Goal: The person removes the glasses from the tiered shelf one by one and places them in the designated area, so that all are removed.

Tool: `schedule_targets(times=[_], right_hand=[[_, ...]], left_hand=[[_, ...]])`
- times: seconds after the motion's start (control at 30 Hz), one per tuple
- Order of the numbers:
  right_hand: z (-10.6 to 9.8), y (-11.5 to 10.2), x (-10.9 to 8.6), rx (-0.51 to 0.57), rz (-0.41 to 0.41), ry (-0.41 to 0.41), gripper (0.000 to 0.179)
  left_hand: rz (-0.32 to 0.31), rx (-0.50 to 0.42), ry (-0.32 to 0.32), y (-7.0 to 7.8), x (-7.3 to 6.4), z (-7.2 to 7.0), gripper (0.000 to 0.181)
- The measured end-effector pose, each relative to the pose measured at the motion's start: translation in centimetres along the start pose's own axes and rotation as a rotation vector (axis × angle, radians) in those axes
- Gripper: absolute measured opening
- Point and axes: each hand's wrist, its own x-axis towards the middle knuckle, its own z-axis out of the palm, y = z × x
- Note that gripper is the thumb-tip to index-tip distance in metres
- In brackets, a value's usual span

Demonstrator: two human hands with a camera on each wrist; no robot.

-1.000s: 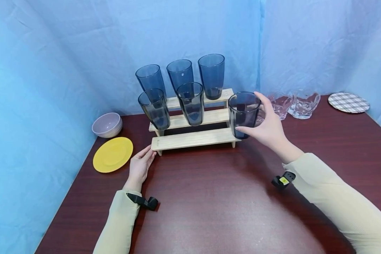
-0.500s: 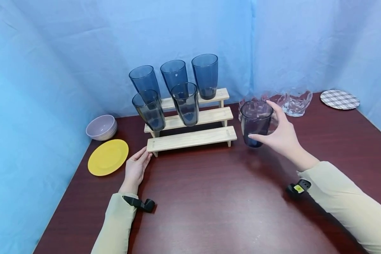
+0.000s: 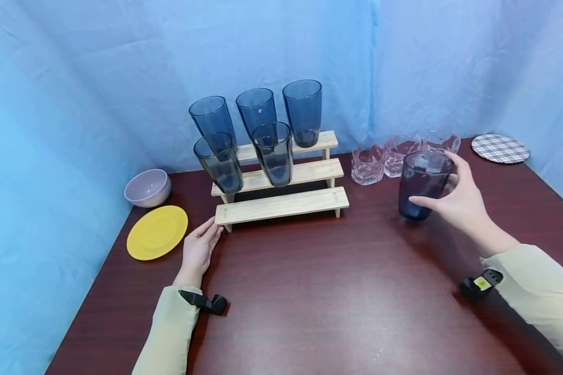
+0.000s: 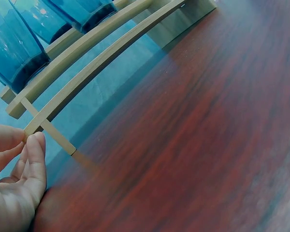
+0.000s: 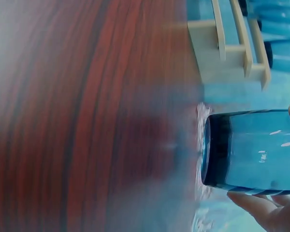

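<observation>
My right hand (image 3: 464, 200) grips a dark blue drinking glass (image 3: 424, 185) between thumb and fingers, upright, to the right of a three-step wooden rack (image 3: 281, 204). In the right wrist view the same glass (image 5: 253, 151) shows its thick dark base. My left hand (image 3: 199, 252) pinches the left end of the rack's lowest step; the left wrist view shows the fingertips (image 4: 37, 140) at that wooden end. Three matching blue glasses (image 3: 302, 112) stand on the top step and two more (image 3: 273, 156) on the middle step. Nothing stands on the lowest step.
Several clear, faceted short glasses (image 3: 368, 164) stand at the back right, partly behind the held glass. A round checked mat (image 3: 500, 148) lies at the far right. On the left are a lilac bowl (image 3: 147, 188) and a yellow plate (image 3: 157, 233). Blue curtains border the table.
My right hand has carried the glass rightward, from over the right end of the rack's lowest step to well beside the rack. My left hand keeps its pinch on the rack.
</observation>
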Motion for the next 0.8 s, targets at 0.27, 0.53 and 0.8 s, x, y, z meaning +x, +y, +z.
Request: schedule_targets(times=[0.27,0.53,0.8], right_hand=[[-2.9,1.9,1.1,-0.108,0.139,0.054,0.107],[-4.1,3.5,2.7,-0.136,0.225,0.114,0.109],[-4.2,4.3,3.6,-0.091,0.315,0.147,0.109]], left_hand=[[-0.005,-0.001,0.010,0.1,0.0,-0.1,0.044],[0.002,-0.005,0.014,0.1,0.1,-0.1,0.043],[0.001,-0.007,0.010,0.0,0.1,0.0,0.043]])
